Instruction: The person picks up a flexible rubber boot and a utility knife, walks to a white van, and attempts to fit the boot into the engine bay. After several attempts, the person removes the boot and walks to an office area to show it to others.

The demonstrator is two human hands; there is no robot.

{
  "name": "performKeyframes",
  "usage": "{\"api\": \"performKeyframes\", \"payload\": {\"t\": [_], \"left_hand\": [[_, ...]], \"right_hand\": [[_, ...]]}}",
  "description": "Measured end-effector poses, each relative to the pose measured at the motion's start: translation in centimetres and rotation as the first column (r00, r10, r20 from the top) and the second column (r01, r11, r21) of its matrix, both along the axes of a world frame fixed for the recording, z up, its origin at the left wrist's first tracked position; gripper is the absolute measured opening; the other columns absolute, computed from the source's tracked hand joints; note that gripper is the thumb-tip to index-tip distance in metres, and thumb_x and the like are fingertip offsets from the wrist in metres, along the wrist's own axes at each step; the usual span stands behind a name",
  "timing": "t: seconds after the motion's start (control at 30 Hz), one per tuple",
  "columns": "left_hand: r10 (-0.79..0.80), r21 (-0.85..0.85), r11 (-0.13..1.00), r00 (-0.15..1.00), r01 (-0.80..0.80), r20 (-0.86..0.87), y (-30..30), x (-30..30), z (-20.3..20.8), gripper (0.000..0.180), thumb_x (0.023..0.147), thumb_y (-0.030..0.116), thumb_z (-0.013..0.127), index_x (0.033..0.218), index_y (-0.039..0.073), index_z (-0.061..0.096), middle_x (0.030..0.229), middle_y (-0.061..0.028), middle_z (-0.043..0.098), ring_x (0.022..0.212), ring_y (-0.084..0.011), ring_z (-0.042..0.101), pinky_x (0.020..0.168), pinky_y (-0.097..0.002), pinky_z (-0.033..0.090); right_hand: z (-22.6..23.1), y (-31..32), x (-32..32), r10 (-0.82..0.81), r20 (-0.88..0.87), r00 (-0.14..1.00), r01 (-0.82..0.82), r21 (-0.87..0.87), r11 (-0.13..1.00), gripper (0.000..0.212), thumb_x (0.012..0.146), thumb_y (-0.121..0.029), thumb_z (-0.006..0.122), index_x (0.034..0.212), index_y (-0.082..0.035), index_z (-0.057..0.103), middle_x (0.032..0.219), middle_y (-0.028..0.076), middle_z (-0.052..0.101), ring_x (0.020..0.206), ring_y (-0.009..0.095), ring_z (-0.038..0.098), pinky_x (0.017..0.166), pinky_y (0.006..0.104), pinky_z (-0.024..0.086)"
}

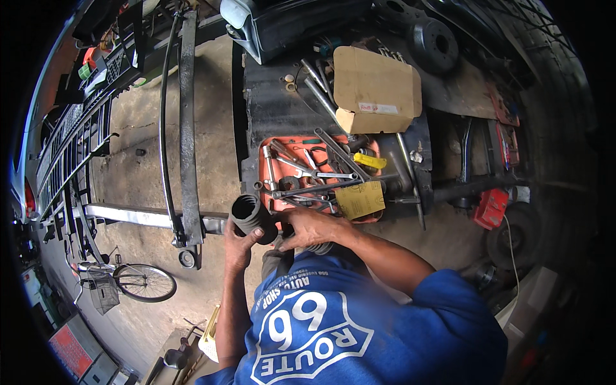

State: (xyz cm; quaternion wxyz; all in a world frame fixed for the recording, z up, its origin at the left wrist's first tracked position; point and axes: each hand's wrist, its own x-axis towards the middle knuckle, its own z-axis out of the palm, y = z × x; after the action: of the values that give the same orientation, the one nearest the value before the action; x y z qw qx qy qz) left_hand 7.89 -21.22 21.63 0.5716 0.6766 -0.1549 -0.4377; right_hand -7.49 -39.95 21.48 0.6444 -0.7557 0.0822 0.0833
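Observation:
My left hand (240, 247) is wrapped round a black ribbed rubber boot (246, 210), whose round open end faces up. Close by on its right, my right hand (311, 226) is closed, with fingers curled toward the boot's lower end. What those fingers grip is hidden in shadow. A dark ribbed piece (319, 248) peeks out under the right hand; whether it is held I cannot tell. Just beyond both hands lies an orange tray (264, 168) full of wrenches (330, 174) and other hand tools, with a yellow-handled tool (370, 160) and a yellow sheet (360, 199) on top.
An open cardboard box (372, 83) stands behind the tray on a black metal surface (273, 106), beside metal tubes. A long metal bar (187, 128) and a silver beam (131, 213) lie left. A bicycle (144, 282) is lower left; a red case (491, 208) and a tyre (518, 237) sit right.

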Motion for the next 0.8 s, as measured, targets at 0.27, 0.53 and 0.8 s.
{"api": "performKeyframes", "payload": {"t": [0.27, 0.53, 0.8], "left_hand": [[-0.031, -0.006, 0.999, 0.997, 0.031, 0.076, 0.3, 0.8, 2.7, 0.085, 0.065, 0.014, 0.098, 0.137, 0.002, 0.053, 0.126, -0.0096, 0.067, 0.119, -0.0215, 0.064, 0.107, -0.0383, 0.050], [0.085, 0.109, 0.990, 0.996, -0.087, 0.029, 2.7, 0.5, 2.1, 0.082, 0.072, 0.015, 0.094, 0.141, 0.003, 0.052, 0.129, -0.0106, 0.065, 0.122, -0.0232, 0.062, 0.108, -0.0393, 0.048], [0.207, 0.070, 0.976, 0.978, -0.206, -0.009, 6.9, 0.9, 1.4, 0.086, 0.071, 0.012, 0.094, 0.143, 0.003, 0.049, 0.131, -0.0118, 0.064, 0.124, -0.0238, 0.062, 0.107, -0.0395, 0.050]], "right_hand": [[-4.6, -16.9, -8.6, -0.524, -0.522, 0.673, -0.081, -0.756, 0.650, 0.032, 0.079, -0.016, 0.072, 0.108, -0.004, 0.076, 0.124, 0.021, 0.070, 0.116, 0.040, 0.067, 0.099, 0.0475, 0.054], [-10.1, -18.7, -10.6, -0.566, -0.591, 0.575, -0.294, -0.794, 0.532, 0.053, 0.081, -0.013, 0.074, 0.132, -0.006, 0.064, 0.135, 0.017, 0.063, 0.129, 0.041, 0.058, 0.108, 0.0470, 0.051], [-7.3, -19.9, -11.4, -0.525, -0.538, 0.659, -0.277, -0.823, 0.495, 0.047, 0.079, -0.045, 0.084, 0.108, -0.009, 0.078, 0.116, 0.019, 0.066, 0.111, 0.038, 0.066, 0.096, 0.0495, 0.053]]}}
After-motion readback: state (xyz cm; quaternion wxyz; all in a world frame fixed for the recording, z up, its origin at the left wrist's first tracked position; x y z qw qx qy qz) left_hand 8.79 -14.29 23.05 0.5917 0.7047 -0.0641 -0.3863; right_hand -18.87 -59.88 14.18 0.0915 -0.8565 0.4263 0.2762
